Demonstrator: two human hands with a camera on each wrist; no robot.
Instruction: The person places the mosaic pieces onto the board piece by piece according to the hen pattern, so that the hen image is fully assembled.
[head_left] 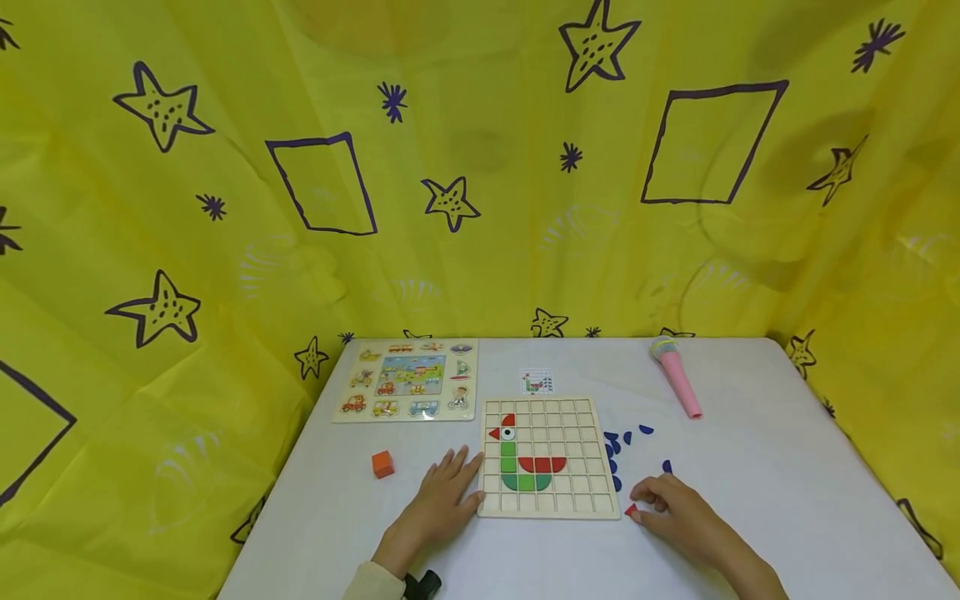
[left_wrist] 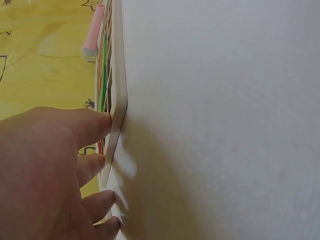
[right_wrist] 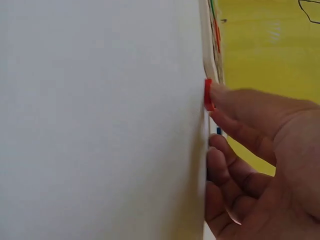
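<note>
A wooden grid board (head_left: 585, 503) lies flat with red, green and eye pieces set in it in the form of a bird. My left hand (head_left: 441, 498) rests at the board's left edge, fingers spread; in the left wrist view its thumb (left_wrist: 95, 125) touches the rim. Just off the board's lower right corner, my right hand (head_left: 681, 515) pinches a small red piece (head_left: 631, 510) between thumb and finger. The right wrist view shows that red piece (right_wrist: 208, 95) at the thumb tip, close over the table.
Several dark blue pieces (head_left: 647, 430) lie right of the board. A small picture card (head_left: 536, 382) is behind it. A vehicle puzzle (head_left: 467, 412) lies at the back left, an orange cube (head_left: 382, 464) in front of it. A pink toy microphone (head_left: 681, 383) lies back right.
</note>
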